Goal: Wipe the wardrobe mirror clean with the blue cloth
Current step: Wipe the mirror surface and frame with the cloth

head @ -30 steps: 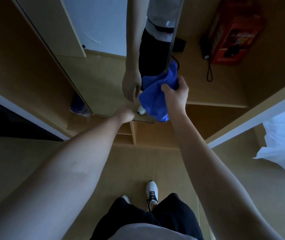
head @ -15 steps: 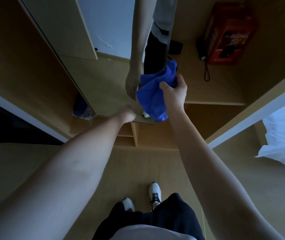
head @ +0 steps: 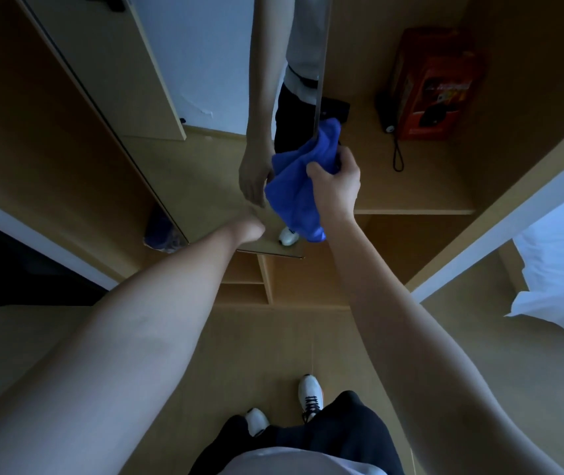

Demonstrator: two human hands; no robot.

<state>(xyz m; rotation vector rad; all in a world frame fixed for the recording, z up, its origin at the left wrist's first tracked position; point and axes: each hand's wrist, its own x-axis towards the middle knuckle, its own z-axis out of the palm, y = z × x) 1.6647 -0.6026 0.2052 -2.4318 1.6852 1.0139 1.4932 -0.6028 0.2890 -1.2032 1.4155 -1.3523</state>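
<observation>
Pale wooden wardrobe shelving point(head: 410, 186) fills the view above a tan floor point(head: 273, 344). Its tall frameless mirror panel point(head: 205, 97) hangs on the door. On the shelf stands a red box point(head: 434, 87). The crumpled blue microfibre cloth point(head: 294, 186) presses the mirror's lower right edge, bunched in the right hand point(head: 337, 186)'s grip. The left hand point(head: 249, 229) touches the glass; its grip cannot be told.

floor point(head: 273, 354): pale wood | wardrobe shelf point(head: 421, 186): tan | light: dim
</observation>
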